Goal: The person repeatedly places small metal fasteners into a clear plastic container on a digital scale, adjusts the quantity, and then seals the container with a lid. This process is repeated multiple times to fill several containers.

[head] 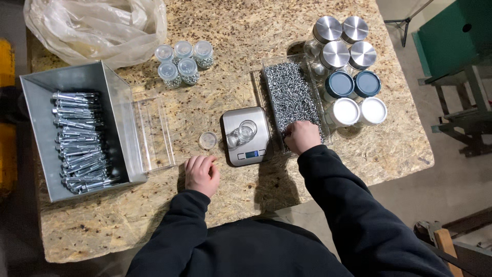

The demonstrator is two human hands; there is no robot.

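Small screws (292, 95): a loose silver heap filling a clear rectangular tray (259, 84), which lies lengthwise just to the 3 o'clock side of the scale.
Right hand (301, 136): curled knuckles-up at the tray's near end, fingertips down among the screws; whether it has pinched any I cannot tell.
Doing it well: judging by the pose, take a small pinch, lift straight up, and carry it low toward 9 o'clock so nothing drops onto the board.
Small clear jar (245, 131): open and apparently empty, on the steel kitchen scale (247, 136), just at 9 o'clock of the right hand.
Loose lid (208, 140): on the chipboard table (359, 149), at 9 o'clock of the scale.
Left hand (202, 174): loosely fisted, empty, resting on the table at 7 o'clock of the scale.
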